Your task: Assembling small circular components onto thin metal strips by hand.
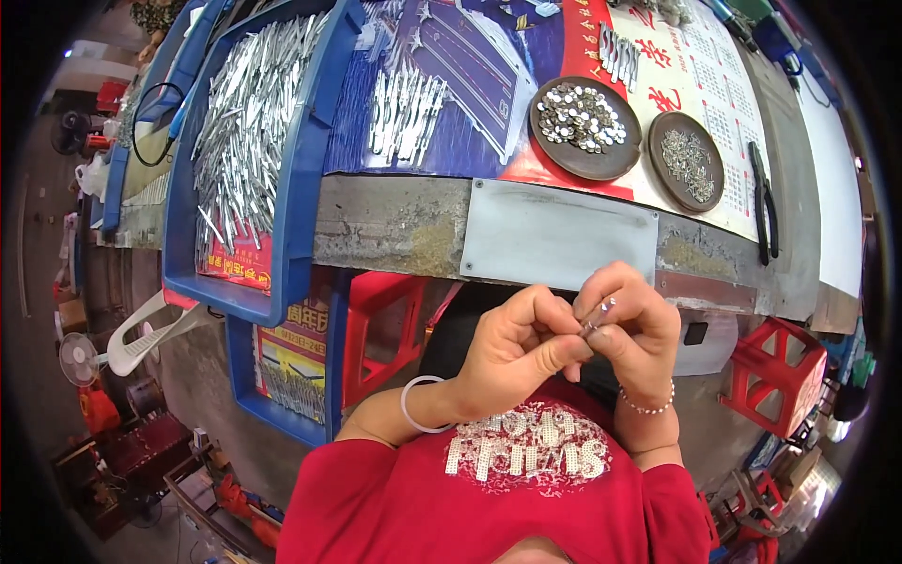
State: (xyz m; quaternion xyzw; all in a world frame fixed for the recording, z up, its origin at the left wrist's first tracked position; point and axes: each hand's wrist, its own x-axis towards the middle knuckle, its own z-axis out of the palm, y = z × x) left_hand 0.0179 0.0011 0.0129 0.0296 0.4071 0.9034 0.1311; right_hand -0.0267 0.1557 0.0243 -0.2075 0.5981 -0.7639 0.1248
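We see a smooth blue plastic tub (299,197) heaped with slim, glossy metal strips (258,113); our left hand (526,340), fingers curled, pinches a small, shiny, silvery piece (601,312) just before the bench (390,221), its exact shape too small to tell; our right hand (634,324), equally closed, pinches it too; farther right, a round brown dish (711,193) holds tiny metal bits (684,158).

Person is wearing a red shirt (498,512); left sleeve (334,489) and right sleeve (675,498) are both running short. Chest print (526,449) is showing pale, dotted block lettering over a speckled patch. Left wrist (458,399) is carrying a smooth, pale bangle (405,404); right wrist (648,387) is carrying a bracelet (648,411) of small, pale beads.
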